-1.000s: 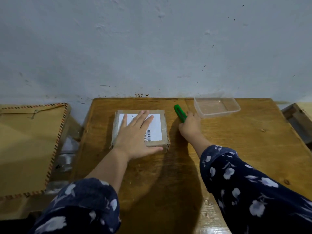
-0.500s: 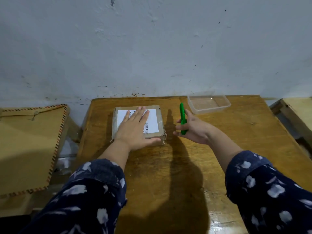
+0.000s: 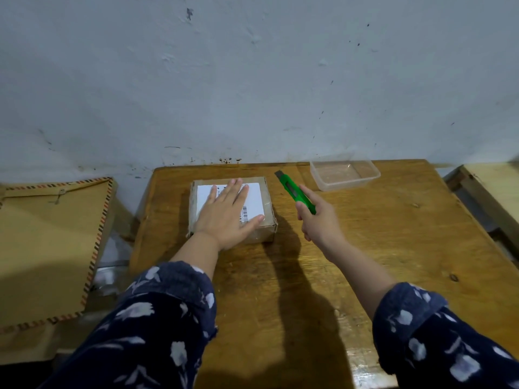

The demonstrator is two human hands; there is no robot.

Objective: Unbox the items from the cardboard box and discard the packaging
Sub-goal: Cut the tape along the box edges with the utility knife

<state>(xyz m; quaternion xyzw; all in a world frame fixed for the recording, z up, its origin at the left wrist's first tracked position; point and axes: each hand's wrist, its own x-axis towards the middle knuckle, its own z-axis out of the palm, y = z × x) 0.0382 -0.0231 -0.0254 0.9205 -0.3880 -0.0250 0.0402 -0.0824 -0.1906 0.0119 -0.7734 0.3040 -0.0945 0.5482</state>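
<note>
Green cutter (image 3: 297,194) in R hand (image 3: 318,224), blade seemingly out

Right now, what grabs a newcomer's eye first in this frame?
The green box cutter, gripped in the right hand with its blade out and pointing away, right of the box. Next, the left hand pressed flat on the labelled cardboard box at the table's middle, tape unbroken. Behind the cutter, a clear plastic container sits at the far edge.

Setting: a plain domestic room is being shown. A scuffed, stained blue-grey painted wall (image 3: 252,80) is being seen behind a worn wooden counter (image 3: 393,248), with a clear plastic food container (image 3: 345,175) being kept on it.
</note>
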